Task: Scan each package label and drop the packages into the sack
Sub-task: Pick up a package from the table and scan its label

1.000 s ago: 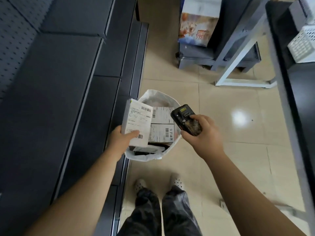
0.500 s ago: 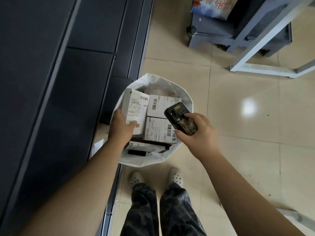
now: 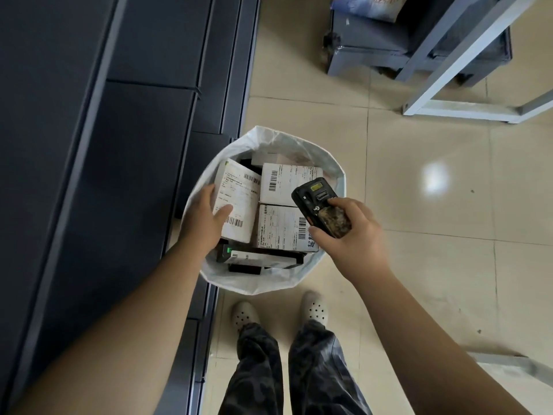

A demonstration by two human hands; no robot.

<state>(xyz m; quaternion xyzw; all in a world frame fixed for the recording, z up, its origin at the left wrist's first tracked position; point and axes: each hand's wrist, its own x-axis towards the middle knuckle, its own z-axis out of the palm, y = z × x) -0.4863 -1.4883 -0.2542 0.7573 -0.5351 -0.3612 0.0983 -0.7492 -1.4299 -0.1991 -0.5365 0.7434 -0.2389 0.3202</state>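
A white sack stands open on the floor in front of my feet, holding several labelled boxes. My left hand grips a white package with barcodes on its label, inside the sack's left side. Its thumb lies across the label. My right hand holds a black handheld scanner over the sack's right side, above two white labelled boxes lying flat. Dark boxes lie at the sack's near side.
Dark grey shelving runs along the left, close against the sack. A grey cart base and a white metal frame stand at the back right. Beige tiled floor spreads to the right. My feet stand just behind the sack.
My left hand has lowered the white package from above the sack's left rim down into the sack. The right hand with the scanner stayed over the sack. My view has tilted further down.
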